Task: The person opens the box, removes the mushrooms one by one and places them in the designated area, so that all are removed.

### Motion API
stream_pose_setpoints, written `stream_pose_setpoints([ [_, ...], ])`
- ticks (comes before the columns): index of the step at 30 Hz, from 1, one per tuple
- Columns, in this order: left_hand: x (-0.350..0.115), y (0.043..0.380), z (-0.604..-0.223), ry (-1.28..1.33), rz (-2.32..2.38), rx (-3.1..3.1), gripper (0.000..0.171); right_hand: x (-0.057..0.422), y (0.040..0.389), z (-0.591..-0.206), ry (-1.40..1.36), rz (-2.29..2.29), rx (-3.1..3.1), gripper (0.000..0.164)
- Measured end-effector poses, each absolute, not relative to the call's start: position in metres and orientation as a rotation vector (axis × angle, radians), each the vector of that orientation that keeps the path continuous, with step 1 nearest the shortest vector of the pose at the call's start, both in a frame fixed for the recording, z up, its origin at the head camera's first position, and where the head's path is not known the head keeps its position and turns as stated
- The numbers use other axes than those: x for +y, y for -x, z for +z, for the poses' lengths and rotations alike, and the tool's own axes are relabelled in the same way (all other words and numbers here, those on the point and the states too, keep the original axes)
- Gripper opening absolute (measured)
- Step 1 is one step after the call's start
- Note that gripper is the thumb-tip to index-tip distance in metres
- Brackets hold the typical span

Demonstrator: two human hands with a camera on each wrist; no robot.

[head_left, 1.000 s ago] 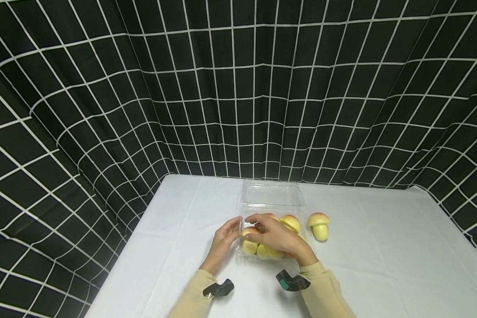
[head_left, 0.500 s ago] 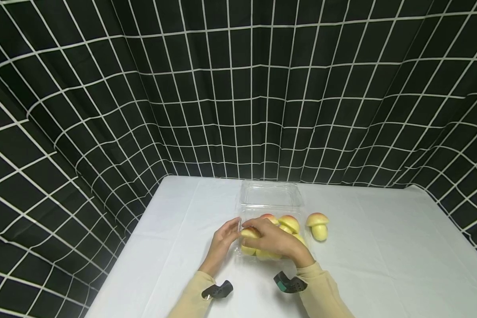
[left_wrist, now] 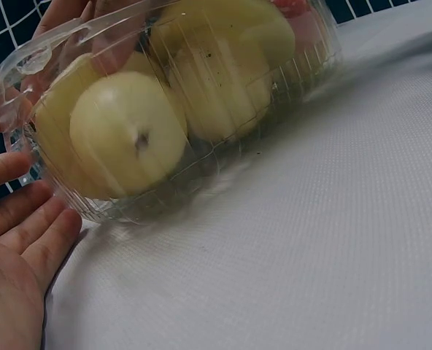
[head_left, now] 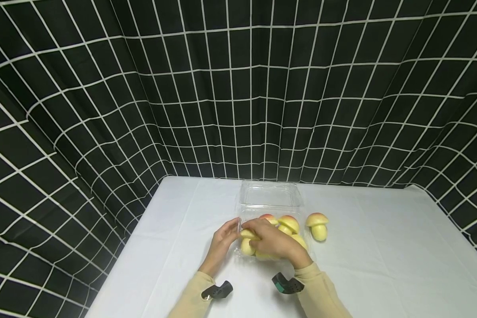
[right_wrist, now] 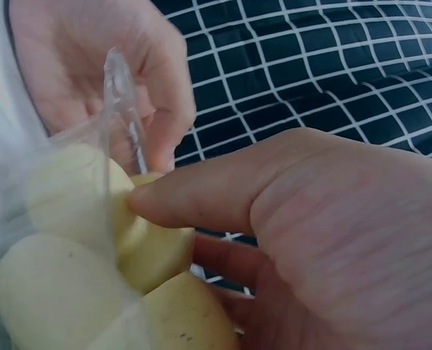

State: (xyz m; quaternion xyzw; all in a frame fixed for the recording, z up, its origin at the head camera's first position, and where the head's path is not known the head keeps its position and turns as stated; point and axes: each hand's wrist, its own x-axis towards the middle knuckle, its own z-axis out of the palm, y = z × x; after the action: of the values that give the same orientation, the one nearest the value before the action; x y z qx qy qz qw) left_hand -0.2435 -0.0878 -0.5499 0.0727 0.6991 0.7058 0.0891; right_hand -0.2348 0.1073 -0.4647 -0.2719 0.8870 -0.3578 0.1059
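Observation:
A clear plastic clamshell box (head_left: 271,194) stands with its lid folded back, holding several yellow toy mushrooms with reddish caps. My right hand (head_left: 276,240) reaches into its left front part and grips a mushroom (head_left: 247,246), thumb pressed on it in the right wrist view; the fingers behind are partly hidden. At the box's left wall, my left hand (head_left: 221,242) touches the plastic with fairly straight fingers (left_wrist: 49,244). In the left wrist view, a mushroom's round stem end (left_wrist: 128,135) shows through the wall.
One loose mushroom (head_left: 319,232) lies on the white tablecloth (head_left: 381,247), right of the box. A black curtain with a white grid (head_left: 262,88) hangs behind the table and along both sides. Dark wrist devices (head_left: 288,283) sit on both sleeves.
The mushroom under my right hand has tilted, and its pale stem now shows towards the front. My right hand has shifted slightly; the left hand stays at the box wall.

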Motion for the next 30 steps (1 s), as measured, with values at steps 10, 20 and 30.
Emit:
stream_pose_setpoints([
  [10,-0.0877,0.244,-0.5497,-0.235,2.103,2.091,0.056,0.1063,0.2351,-0.4661,0.814,-1.026,2.665,0.046],
  [20,-0.0887,0.2438,-0.5508,-0.26,2.101,2.098,0.056,0.1059,0.2356,-0.4651,0.832,-1.059,2.669,0.042],
  [30,-0.0886,0.2442,-0.5526,-0.256,2.113,2.098,0.054,0.1068,0.2364,-0.4665,0.829,-1.08,2.673,0.041],
])
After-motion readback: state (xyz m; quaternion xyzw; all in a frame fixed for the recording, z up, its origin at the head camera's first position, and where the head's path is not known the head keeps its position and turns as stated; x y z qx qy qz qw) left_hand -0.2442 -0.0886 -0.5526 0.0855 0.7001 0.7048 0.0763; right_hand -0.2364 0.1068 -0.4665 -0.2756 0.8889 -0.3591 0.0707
